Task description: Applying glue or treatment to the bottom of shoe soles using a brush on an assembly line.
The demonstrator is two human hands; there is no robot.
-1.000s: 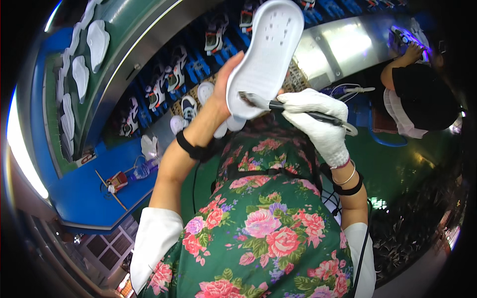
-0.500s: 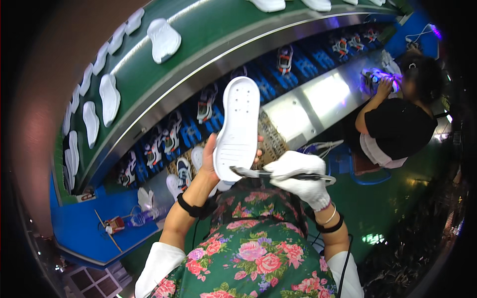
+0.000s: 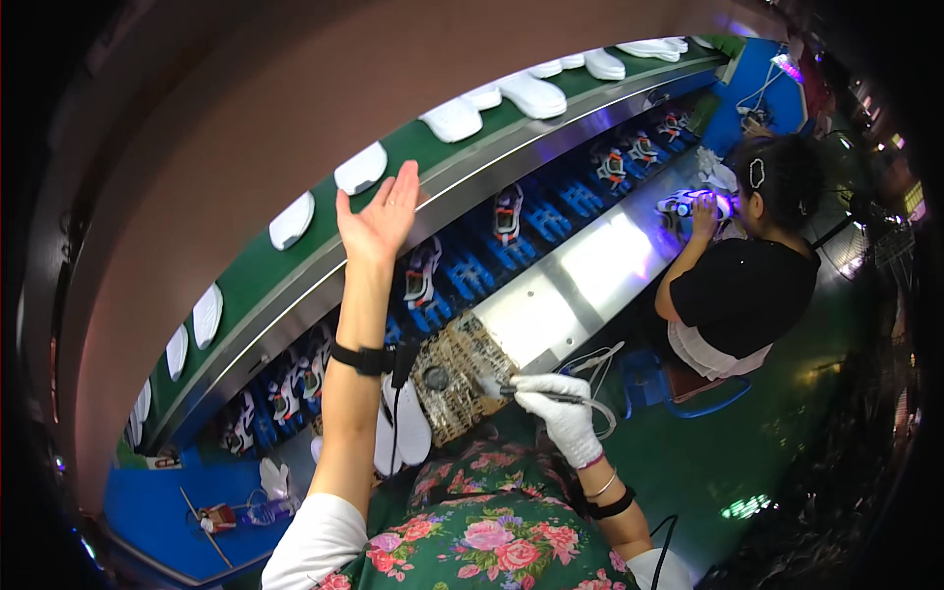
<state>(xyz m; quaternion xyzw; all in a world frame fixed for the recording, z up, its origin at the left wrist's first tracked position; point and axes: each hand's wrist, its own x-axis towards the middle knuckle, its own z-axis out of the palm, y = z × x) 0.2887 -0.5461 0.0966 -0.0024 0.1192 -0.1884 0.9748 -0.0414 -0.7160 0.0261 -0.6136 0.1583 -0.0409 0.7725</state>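
Landmark: green belt (image 3: 246, 262). Left hand (image 3: 379, 224) — open, empty, thumb apart — at the belt's near edge, beside a white sole (image 3: 362, 169) lying on it. Gloved right hand (image 3: 559, 411), short of the belt: pinches a brush (image 3: 539, 394). We judge this a reach; gripping needs curled fingers.

The nearest white sole (image 3: 361, 169) lies flat on the green belt (image 3: 326, 218), just beyond the fingertips of the open left hand (image 3: 379, 221); whether they touch it cannot be told. It is pale and smooth, with a rounded end toward the hand. A similar second sole (image 3: 292, 220) lies apart from it, lower left along the belt. The slim, dark-handled brush (image 3: 508, 390) sits in the gloved right hand (image 3: 559, 408), nearly level, its blurred tip pointing left over the mottled brown surface (image 3: 462, 344).
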